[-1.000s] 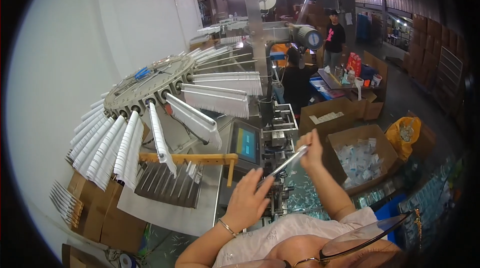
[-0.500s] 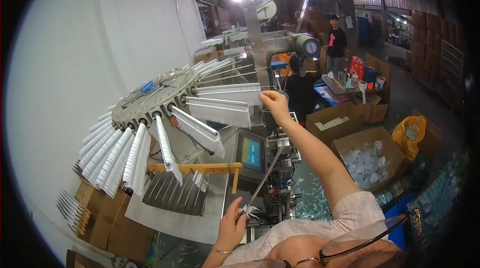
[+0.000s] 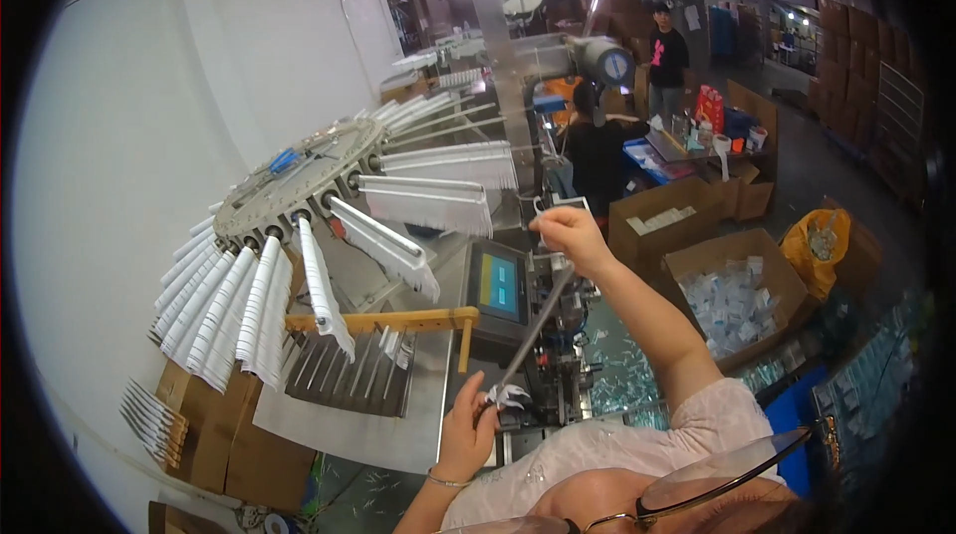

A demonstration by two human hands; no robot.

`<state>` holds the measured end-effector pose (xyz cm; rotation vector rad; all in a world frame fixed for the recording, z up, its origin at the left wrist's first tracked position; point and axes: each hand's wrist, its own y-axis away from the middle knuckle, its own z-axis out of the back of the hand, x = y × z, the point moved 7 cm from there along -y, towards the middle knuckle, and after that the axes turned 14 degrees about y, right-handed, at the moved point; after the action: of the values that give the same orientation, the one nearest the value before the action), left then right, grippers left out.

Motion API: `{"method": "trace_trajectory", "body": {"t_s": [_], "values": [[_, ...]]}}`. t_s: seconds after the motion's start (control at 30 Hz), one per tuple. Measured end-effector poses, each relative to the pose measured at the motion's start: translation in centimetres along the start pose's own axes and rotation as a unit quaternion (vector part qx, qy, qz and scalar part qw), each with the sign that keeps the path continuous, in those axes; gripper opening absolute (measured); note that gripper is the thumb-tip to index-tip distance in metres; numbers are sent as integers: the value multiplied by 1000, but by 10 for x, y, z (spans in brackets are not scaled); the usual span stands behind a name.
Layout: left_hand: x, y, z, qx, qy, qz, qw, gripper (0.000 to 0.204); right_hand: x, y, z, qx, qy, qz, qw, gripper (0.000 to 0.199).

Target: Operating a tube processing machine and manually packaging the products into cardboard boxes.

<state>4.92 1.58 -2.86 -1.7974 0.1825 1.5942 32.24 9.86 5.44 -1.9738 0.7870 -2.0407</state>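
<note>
My left hand [image 3: 470, 426] is closed on the near end of a thin metal rod [image 3: 538, 320]. Small white pieces [image 3: 510, 397] bunch on the rod beside my fingers. The rod slants away to the upper right, toward my right hand. Above its far end, my right hand [image 3: 572, 238] is closed in a pinch on a small white piece [image 3: 539, 205], too small to name. A round metal wheel [image 3: 234, 218] at the left carries many spokes, each hung with white fringed rows of small pieces [image 3: 428, 203]. My right hand is apart from these spokes.
A control screen [image 3: 501, 285] stands between the wheel and the rod, near a wooden rack [image 3: 398, 321]. Machine parts [image 3: 568, 355] line the rod's right side. Cartons [image 3: 742, 247] hold small bags at the right. One person [image 3: 667, 56] stands beyond; another [image 3: 595, 150] sits nearer.
My right hand has left the tip of a fringed white row on the wheel and moved down and right, with a small white piece between its fingers. My left hand stays on the rod.
</note>
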Motion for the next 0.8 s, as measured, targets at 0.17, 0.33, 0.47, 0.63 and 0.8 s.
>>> {"method": "trace_trajectory", "body": {"t_s": [0.17, 0.33, 0.47, 0.63, 0.8], "values": [[1, -18, -8, -32, -128, -54, 990, 47, 1, 56, -4, 79, -141, -5, 987, 10], [7, -35, -28, 2, -177, -62, 982, 48, 2, 81, 11, 115, 113, -35, 986, 15], [23, -65, -54, 44, -6, 33, 998, 50, 18, 107, 46, -9, 299, -38, 953, 19], [63, -83, -90, 100, 307, 253, 912, 49, 8, 200, -10, 29, 311, 126, 942, 21], [67, -83, -109, 126, 460, 282, 833, 57, 7, 214, -71, -49, 485, 110, 866, 31]]}}
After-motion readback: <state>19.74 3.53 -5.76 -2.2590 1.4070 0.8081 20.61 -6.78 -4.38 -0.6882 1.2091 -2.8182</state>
